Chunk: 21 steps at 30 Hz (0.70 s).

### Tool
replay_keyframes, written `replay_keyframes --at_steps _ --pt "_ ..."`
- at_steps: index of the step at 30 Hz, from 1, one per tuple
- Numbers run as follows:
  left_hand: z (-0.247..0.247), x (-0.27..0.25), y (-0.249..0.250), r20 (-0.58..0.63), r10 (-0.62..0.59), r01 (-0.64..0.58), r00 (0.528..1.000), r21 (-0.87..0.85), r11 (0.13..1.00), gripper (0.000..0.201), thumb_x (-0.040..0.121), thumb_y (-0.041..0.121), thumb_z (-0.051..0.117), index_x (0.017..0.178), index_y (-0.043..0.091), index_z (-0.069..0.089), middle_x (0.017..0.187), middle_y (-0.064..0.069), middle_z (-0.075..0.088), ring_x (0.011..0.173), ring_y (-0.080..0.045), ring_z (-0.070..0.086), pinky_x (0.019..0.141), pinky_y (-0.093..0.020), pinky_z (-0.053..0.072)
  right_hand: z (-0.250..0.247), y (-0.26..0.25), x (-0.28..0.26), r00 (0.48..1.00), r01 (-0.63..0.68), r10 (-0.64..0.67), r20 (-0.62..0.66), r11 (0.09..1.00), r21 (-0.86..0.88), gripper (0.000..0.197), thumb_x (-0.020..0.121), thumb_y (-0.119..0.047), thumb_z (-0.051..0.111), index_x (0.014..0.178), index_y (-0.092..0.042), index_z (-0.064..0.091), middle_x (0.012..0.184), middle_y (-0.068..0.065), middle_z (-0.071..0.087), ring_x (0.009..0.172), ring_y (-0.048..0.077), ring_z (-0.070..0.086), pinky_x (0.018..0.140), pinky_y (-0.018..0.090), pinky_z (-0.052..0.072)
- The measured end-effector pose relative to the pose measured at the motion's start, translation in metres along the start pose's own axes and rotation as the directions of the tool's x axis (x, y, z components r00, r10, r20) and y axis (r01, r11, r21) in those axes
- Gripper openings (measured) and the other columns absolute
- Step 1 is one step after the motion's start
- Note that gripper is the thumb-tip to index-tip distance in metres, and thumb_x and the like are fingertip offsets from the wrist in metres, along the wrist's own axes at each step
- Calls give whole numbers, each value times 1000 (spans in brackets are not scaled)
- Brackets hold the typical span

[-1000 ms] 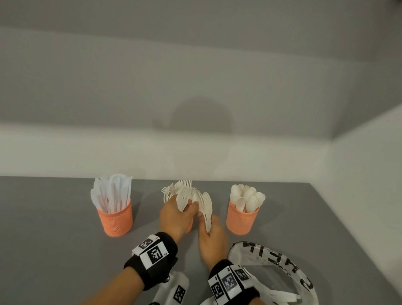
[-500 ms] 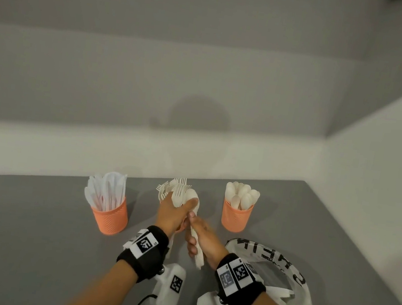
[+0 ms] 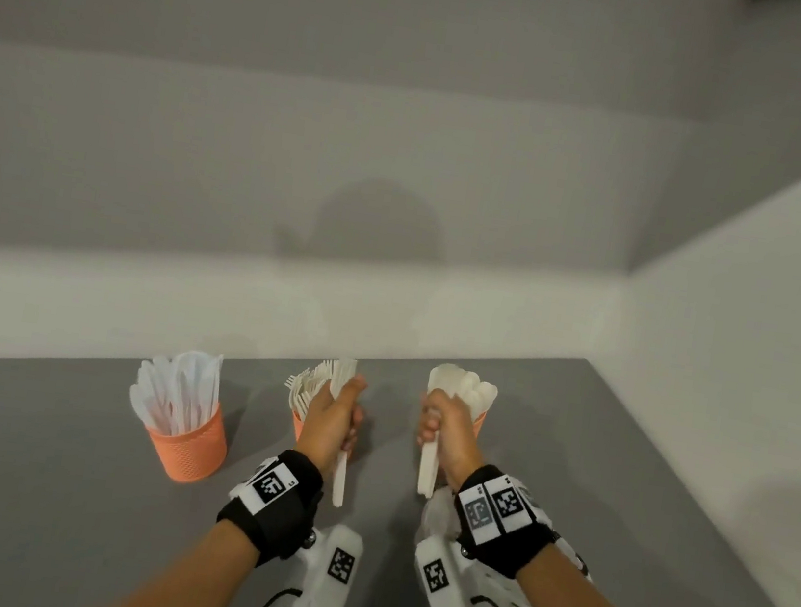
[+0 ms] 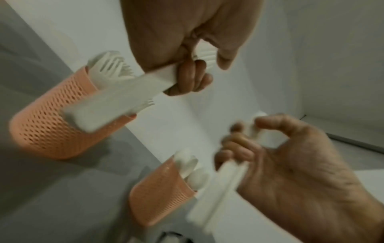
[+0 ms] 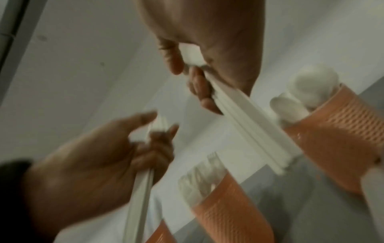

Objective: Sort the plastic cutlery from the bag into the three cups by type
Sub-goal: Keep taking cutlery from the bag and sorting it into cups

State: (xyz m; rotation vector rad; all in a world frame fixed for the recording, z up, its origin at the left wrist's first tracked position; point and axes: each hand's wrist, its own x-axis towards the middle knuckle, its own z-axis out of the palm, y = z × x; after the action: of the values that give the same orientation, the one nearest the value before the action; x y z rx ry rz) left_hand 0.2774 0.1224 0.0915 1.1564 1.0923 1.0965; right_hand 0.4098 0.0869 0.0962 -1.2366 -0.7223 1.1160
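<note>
Three orange mesh cups stand in a row: knives (image 3: 185, 448) on the left, forks (image 3: 295, 423) in the middle, spoons (image 3: 479, 420) on the right. My left hand (image 3: 334, 415) grips a few white forks (image 3: 339, 480) in front of the fork cup (image 4: 51, 128), tines up and handles hanging below the fist. My right hand (image 3: 447, 433) grips a small bundle of white cutlery handles (image 3: 428, 466) just left of the spoon cup (image 5: 343, 139). The bundle's top ends blend with the cup's spoons. The plastic bag (image 3: 436, 511) is mostly hidden under my right wrist.
The grey tabletop (image 3: 28, 482) meets a white wall behind the cups and another on the right. The cups stand close to the back edge. The wrist cameras hang below both forearms.
My hands held one mixed bundle together over the middle cup. They have pulled apart: the right hand moved right to the spoon cup with its share, and the left stayed at the fork cup.
</note>
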Motion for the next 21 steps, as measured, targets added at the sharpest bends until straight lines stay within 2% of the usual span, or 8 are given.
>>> replay_keyframes --at_steps 3,5,8,10,13,16,18,21 --pt "-16 18 5 -65 43 -45 997 -39 998 25 97 14 41 72 12 42 35 8 37 31 -4 32 35 -17 30 -24 -28 23 975 125 -109 -194 989 73 34 82 -11 60 59 -16 36 33 -12 32 30 2 30 37 16 32" --pt "-25 32 18 -130 115 -122 985 -45 992 30 98 19 39 68 15 40 39 8 39 35 -5 36 43 -19 37 -35 -48 41 941 204 -165 -294 973 107 38 86 -16 61 58 -17 36 34 -11 32 32 4 31 42 19 33" --pt "-31 54 37 -236 239 -233 942 53 971 36 99 31 36 65 17 37 53 1 39 49 -11 38 56 -23 37 -41 -65 71 912 272 -199 -359 948 163 36 88 -22 60 59 -17 38 35 -11 34 33 4 31 44 19 31" --pt "-30 67 43 -273 306 -294 912 86 952 38 100 33 34 65 17 36 56 -1 38 53 -14 39 61 -25 37 -41 -66 85 914 273 -188 -359 941 201 35 89 -19 58 60 -16 39 35 -12 34 32 3 31 44 20 31" --pt "-25 77 35 -245 370 -338 896 166 927 36 101 31 32 69 16 37 58 -2 40 55 -14 41 62 -25 38 -37 -55 99 927 236 -170 -334 957 169 34 89 -17 56 60 -15 38 34 -10 33 32 4 31 46 22 30" --pt "-23 80 17 -185 377 -324 907 265 908 32 101 29 31 71 19 37 59 -1 42 54 -11 42 61 -21 38 -34 -39 108 936 199 -161 -314 976 91 35 90 -18 55 60 -15 37 35 -9 33 36 7 32 50 25 30" --pt "-22 80 6 -169 383 -325 908 292 899 30 101 27 31 72 19 38 58 -1 44 49 -2 43 56 -12 38 -34 -31 112 941 181 -161 -297 983 41 36 90 -21 55 59 -15 37 38 -10 35 42 12 34 53 27 32" --pt "-23 81 -9 -142 370 -295 918 377 878 31 101 30 31 79 12 43 62 -1 49 50 1 48 56 -8 39 -35 -20 115 949 137 -152 -276 988 -74 40 91 -26 54 57 -13 37 48 1 37 48 17 35 56 28 36"
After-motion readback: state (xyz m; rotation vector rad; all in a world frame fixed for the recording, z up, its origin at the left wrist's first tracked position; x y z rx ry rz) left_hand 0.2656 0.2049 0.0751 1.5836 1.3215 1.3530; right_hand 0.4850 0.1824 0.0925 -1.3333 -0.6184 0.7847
